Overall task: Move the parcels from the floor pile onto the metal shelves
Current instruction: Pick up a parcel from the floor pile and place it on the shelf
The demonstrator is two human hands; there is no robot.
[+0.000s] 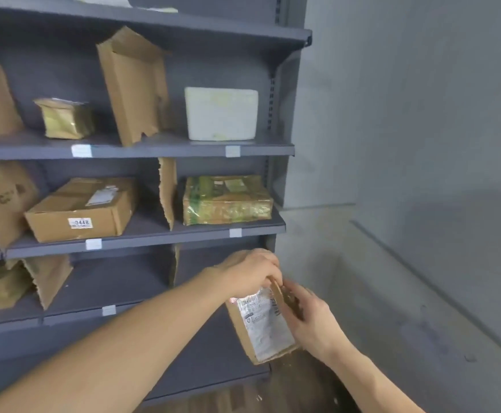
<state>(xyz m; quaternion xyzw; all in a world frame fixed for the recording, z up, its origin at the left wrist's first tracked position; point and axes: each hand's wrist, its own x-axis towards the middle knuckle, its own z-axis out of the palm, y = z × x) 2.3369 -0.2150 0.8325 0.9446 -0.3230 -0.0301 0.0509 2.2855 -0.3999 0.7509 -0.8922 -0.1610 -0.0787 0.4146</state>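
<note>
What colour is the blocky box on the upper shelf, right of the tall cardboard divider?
White, with faint yellowish marks; the box shows plainly in the head view.

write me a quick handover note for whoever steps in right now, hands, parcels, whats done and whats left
Left hand grips the top edge of a small labelled parcel; right hand grips its right side. The parcel is tilted in the air in front of the lower shelf bay, not yet set down.
Done: white foam box, taped green parcel and box marked 0448 already sit on the shelves.
Left: set this parcel on the shelf. The floor pile is out of view.
</note>
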